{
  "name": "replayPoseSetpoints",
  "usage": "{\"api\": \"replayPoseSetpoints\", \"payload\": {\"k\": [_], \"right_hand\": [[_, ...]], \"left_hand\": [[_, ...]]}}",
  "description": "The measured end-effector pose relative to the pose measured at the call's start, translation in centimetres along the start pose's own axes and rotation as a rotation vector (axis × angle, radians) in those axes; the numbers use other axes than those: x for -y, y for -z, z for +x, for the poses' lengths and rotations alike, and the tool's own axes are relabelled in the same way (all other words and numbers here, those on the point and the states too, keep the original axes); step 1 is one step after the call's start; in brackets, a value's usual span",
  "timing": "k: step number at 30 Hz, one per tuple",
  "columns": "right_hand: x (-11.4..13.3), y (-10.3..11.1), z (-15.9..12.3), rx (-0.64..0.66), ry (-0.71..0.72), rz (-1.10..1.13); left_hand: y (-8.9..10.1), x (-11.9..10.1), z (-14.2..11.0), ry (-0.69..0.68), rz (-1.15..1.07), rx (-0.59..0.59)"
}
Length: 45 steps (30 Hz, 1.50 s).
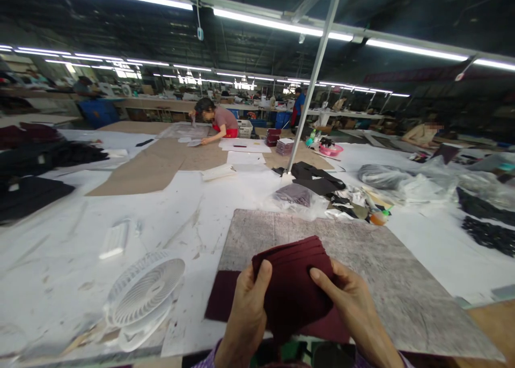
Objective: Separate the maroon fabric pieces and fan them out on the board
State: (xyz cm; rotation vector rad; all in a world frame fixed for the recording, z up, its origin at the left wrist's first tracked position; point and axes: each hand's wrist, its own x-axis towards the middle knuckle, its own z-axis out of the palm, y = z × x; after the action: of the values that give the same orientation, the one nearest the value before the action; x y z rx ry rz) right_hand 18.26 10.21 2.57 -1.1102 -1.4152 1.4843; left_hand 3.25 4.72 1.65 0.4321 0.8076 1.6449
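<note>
Between my two hands I hold up a stack of dark maroon fabric pieces [295, 287], its layered edges showing along the top. My left hand [249, 298] grips the left side with the thumb on the near face. On the right side my right hand [348, 293] pinches the stack, thumb in front and fingers behind. Below and behind it, more maroon fabric [221, 295] lies flat on a grey, worn board [386, 271]. The lower end of the held stack hangs near the table's front edge.
A white fan [147, 293] and a white box-like item [114, 239] sit at left. Beyond the board are a plastic-wrapped bundle [295, 195], black fabric scraps [316, 177] and a metal pole [314, 78]. Dark cloth piles [32, 193] lie far left. A co-worker [219, 122] leans over the table.
</note>
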Motion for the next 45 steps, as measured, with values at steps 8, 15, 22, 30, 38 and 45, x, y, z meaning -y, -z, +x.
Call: {"api": "replayPoseSetpoints", "payload": {"k": [8,15,22,30,38,45], "right_hand": [[-0.2,0.5,0.3,0.054,-0.015,-0.078],[-0.2,0.5,0.4,0.091,-0.043,-0.059],[-0.8,0.9,0.5,0.056,-0.013,-0.106],[-0.9,1.0,0.7,0.052,-0.032,-0.099],[-1.6,1.2,1.3,-0.029,-0.064,0.04],[-4.8,3.4,1.7,0.05,-0.116,0.032]], "left_hand": [[0.5,-0.9,0.6,0.129,-0.224,-0.014],[0.7,-0.7,0.6,0.145,-0.255,-0.024],[0.9,-0.4,0.8,0.163,-0.276,-0.028],[1.3,-0.1,0.8,0.107,-0.191,0.066],[2.4,2.1,1.8,-0.073,0.301,-0.018],[2.1,4.9,2.1,-0.102,0.436,-0.033]]}}
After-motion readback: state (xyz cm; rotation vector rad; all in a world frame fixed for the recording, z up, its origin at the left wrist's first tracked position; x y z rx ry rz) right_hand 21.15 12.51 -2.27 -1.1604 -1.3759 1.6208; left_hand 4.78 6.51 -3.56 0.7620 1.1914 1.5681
